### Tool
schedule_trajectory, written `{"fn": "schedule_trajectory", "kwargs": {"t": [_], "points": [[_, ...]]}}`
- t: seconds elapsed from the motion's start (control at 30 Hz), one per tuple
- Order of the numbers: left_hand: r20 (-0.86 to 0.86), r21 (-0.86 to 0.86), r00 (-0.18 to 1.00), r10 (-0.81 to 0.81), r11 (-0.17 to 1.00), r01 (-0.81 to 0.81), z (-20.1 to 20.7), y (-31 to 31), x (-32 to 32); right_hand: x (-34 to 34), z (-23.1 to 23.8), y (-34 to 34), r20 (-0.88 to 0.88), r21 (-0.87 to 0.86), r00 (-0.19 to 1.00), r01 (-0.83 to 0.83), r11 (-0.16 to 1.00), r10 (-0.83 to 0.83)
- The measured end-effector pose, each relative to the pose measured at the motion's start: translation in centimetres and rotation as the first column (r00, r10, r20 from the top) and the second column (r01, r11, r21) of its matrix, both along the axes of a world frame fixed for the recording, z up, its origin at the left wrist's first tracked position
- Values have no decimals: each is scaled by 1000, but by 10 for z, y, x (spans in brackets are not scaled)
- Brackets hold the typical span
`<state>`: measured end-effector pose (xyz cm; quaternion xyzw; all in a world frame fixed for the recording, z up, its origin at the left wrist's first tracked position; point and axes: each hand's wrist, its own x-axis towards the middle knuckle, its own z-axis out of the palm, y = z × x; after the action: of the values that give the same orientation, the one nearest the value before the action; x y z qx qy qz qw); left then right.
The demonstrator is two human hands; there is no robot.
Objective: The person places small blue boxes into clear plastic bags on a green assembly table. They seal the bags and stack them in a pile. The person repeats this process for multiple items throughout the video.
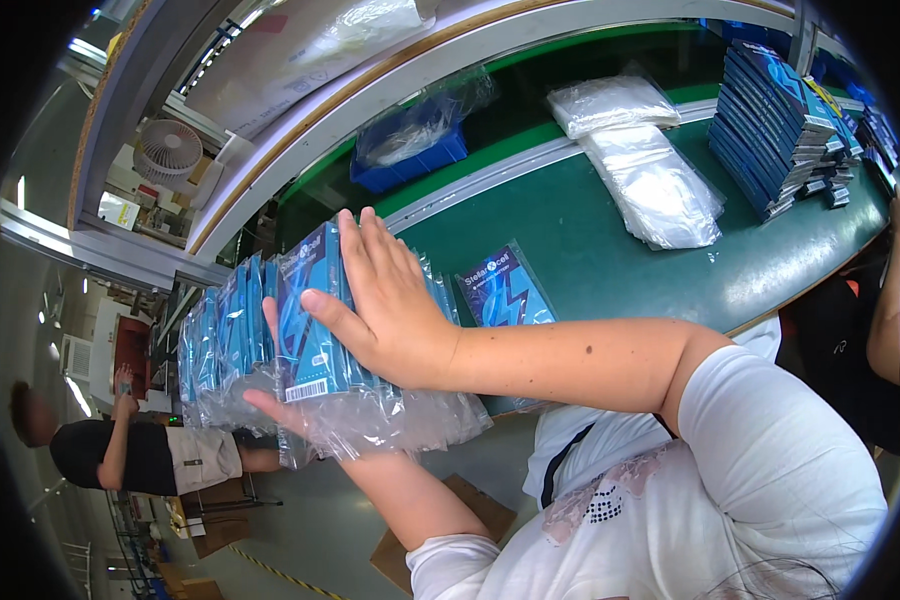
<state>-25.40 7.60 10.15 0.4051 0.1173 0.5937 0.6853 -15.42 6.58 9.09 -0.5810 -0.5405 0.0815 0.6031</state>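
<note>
My right hand [395,300] lies with long, straight fingers along one side of a row of flat blue boxes in clear plastic bags [310,340]; its thumb reaches over the front box. From below, my left hand [292,418] clasps the same boxes, one fingertip showing at their far left side. Part of that hand is behind the loose plastic of the bag ends. More bagged boxes [232,325] stand upright in a row just left of my hands. A single bagged blue box [505,288] lies flat on the green table [590,285], beyond my right forearm.
Clear bags [650,180] lie piled on the table, near a tall stack of blue boxes [765,130] at the right. A blue bin [410,165] sits beyond the table rail, below a shelf [470,40]. Other people are at the left [120,440] and far right [885,290].
</note>
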Motion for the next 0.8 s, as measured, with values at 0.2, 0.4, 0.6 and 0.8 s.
{"fn": "schedule_trajectory", "kwargs": {"t": [0.2, 0.4, 0.6, 0.8], "points": [[17, 15, 999, -39, 999, 39, -2, 0, -4, 45, 5, 6, -179, 99, 980, -65, 993, 83], [-30, 44, 998, -49, 998, 50, -3, 6, -6, 85, -2, 36, -502, 64, 722, -518, 853, 477], [-42, 50, 996, -75, 996, 77, -5, 8, -2, 77, 4, 44, -621, -9, 541, -729, 685, 567], [-18, 26, 998, 60, 998, -59, -19, -8, -28, 92, -21, 74, -615, 23, 474, -788, 615, 630]]}}
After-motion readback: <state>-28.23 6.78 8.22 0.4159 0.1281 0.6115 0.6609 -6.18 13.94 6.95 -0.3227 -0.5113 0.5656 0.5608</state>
